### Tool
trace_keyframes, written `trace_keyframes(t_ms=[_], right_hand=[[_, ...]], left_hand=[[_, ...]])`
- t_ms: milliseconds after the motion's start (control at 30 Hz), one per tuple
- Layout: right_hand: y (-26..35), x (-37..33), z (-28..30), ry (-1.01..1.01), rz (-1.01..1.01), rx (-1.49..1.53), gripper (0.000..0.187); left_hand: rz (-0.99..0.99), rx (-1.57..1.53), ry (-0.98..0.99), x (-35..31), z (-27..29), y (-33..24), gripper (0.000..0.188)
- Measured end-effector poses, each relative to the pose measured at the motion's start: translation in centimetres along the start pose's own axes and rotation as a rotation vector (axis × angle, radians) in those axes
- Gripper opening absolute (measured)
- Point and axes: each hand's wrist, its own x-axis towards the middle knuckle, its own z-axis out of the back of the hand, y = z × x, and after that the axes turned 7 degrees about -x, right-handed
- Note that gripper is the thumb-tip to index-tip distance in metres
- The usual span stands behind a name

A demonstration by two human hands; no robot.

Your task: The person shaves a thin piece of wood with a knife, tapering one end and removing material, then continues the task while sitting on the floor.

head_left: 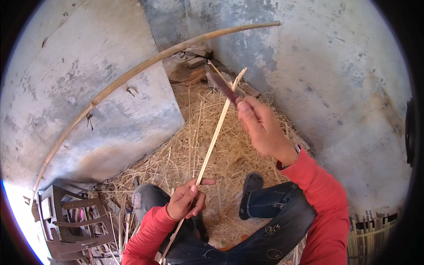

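Observation:
A long, pale split bamboo strip [214, 134] runs slantwise from my lap up toward the wall corner. My left hand [187, 199] grips it near its lower part, thumb on top and the index finger stretched out. In my right hand [260, 126] is a knife [226, 89] with a dark, broad blade, somewhat blurred. The blade lies across the strip near its far end, where a thin sliver [216, 68] splits away to the left and small curls stand up. The knife's handle is mostly hidden in my fist.
A long curved bamboo pole [132, 73] leans along the left wall. Shavings [238, 154] cover the floor between my legs and the corner, where broken bricks [196, 62] lie. At lower left stands a dark broken plastic crate or chair [75, 221]; a slatted basket-like thing [371, 234] is at lower right.

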Motion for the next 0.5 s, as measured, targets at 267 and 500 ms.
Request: trace_keyframes(t_ms=[267, 500], right_hand=[[-0.1, 0.4, -0.5, -0.224, 0.303, -0.154, 0.032], [-0.6, -0.6, -1.9, -0.089, 0.237, -0.198, 0.044]], left_hand=[[-0.114, -0.11, -0.018, -0.5, -0.9, 0.1, 0.054], [-0.053, -0.177, -0.089, -0.6, -1.1, -0.9, 0.054]])
